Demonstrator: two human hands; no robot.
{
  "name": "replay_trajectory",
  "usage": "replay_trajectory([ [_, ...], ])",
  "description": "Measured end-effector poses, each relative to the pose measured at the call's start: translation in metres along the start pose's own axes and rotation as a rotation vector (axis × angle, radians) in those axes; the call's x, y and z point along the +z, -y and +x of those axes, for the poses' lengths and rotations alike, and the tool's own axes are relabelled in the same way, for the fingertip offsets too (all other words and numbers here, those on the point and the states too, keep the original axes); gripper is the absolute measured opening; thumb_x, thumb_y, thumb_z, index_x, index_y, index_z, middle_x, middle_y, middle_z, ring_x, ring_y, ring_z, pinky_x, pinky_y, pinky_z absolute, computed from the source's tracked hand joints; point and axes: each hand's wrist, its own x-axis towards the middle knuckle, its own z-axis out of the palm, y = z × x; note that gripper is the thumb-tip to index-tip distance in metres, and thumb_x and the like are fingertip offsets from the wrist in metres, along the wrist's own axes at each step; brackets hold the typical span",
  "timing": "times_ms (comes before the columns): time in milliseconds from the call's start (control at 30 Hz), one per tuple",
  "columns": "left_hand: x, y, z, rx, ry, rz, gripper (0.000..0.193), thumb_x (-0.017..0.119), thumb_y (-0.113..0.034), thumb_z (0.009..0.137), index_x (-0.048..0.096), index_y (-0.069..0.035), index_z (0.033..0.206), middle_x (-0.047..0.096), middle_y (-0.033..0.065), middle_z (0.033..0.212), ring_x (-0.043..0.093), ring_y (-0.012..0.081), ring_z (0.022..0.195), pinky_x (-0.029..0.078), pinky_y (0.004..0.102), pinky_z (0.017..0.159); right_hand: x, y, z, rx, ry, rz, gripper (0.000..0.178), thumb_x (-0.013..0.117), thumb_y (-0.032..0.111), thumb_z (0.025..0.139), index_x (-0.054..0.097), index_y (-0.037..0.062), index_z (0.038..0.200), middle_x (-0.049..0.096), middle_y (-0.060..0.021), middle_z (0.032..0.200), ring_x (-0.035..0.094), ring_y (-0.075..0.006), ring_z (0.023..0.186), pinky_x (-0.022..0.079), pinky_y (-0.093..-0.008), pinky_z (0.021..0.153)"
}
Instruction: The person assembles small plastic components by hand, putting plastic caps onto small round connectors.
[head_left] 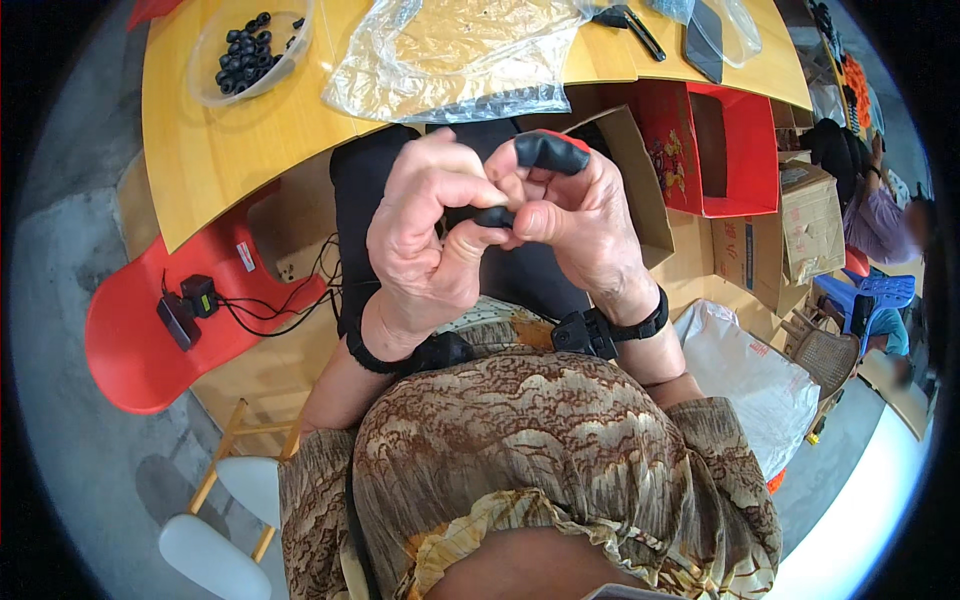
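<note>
In front of my lap, my left hand (430, 225) and my right hand (580, 215) meet with fingers bent inward. A small black rounded piece (492, 216) is pinched between the left thumb and fingers. My right thumb tip presses against its end, and the right fingers curl close behind. The piece is mostly hidden by my fingers, so its exact kind does not show. A black and red finger cover (552, 152) is on a finger of my right hand. Beyond my hands, a clear plastic bag (450, 65) lies across the table edge.
The yellow table (225, 160) bears a clear tub (200, 85) of small black ring-like parts, a cutter knife (645, 35) and a phone (703, 42). A red chair (130, 340) with cables stands left. Red box (745, 150) and cartons (790, 225) stand right; a person (880, 215) sits beyond.
</note>
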Motion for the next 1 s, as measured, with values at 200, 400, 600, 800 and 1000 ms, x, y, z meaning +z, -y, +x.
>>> replay_trajectory([
  [200, 0.002, 0.010, 0.000, 0.031, -0.042, -0.085, 0.014, 0.064, -0.019, 0.078, 0.060, -0.006, 0.077, 0.046, 0.0138, 0.115, 0.035, 0.0333, 0.121, 0.037, 0.0398, 0.092, 0.003, -0.006, -0.007, 0.063, 0.100, -0.079, 0.014, 0.060, 0.011, 0.083, 0.058, 0.0026, 0.094, 0.055, 0.0016, 0.073, 0.050, -0.0051, 0.064, 0.041, -0.0180, 0.058],
  [400, 0.006, 0.015, -0.006, -0.138, -0.013, -0.325, 0.023, 0.062, -0.020, 0.080, 0.056, -0.003, 0.093, 0.045, 0.0171, 0.120, 0.045, 0.0253, 0.114, 0.043, 0.0311, 0.085, 0.010, -0.014, 0.001, -0.138, 0.122, -0.395, 0.014, 0.046, 0.012, 0.090, 0.054, 0.0020, 0.097, 0.050, -0.0007, 0.073, 0.045, -0.0091, 0.064, 0.039, -0.0220, 0.058],
  [600, 0.012, 0.003, 0.023, -0.102, 0.028, -0.259, 0.053, 0.064, -0.017, 0.075, 0.040, 0.003, 0.119, 0.051, 0.0169, 0.113, 0.054, 0.0220, 0.098, 0.042, 0.0329, 0.087, 0.014, -0.005, 0.017, -0.359, 0.135, -0.543, 0.013, 0.049, 0.013, 0.086, 0.050, 0.0027, 0.094, 0.053, -0.0074, 0.077, 0.053, -0.0205, 0.066, 0.043, -0.0305, 0.060],
  [800, 0.013, -0.013, 0.049, -0.182, -0.174, -0.231, 0.030, 0.055, -0.007, 0.080, 0.050, 0.003, 0.108, 0.058, 0.0088, 0.097, 0.055, 0.0100, 0.078, 0.043, 0.0218, 0.073, 0.021, 0.003, 0.040, -0.776, 0.114, -0.770, 0.009, 0.053, 0.009, 0.083, 0.056, 0.0021, 0.078, 0.056, -0.0126, 0.069, 0.057, -0.0319, 0.061, 0.044, -0.0341, 0.051],
  [1000, 0.021, -0.014, 0.072, -0.075, -0.283, 0.274, 0.011, 0.055, -0.003, 0.082, 0.054, 0.007, 0.087, 0.054, 0.0065, 0.073, 0.048, 0.0048, 0.059, 0.040, 0.0193, 0.052, 0.010, 0.006, 0.054, -0.668, 0.127, -0.938, 0.016, 0.055, 0.018, 0.083, 0.060, 0.0030, 0.086, 0.060, -0.0061, 0.080, 0.057, -0.0150, 0.076, 0.044, -0.0236, 0.069],
])
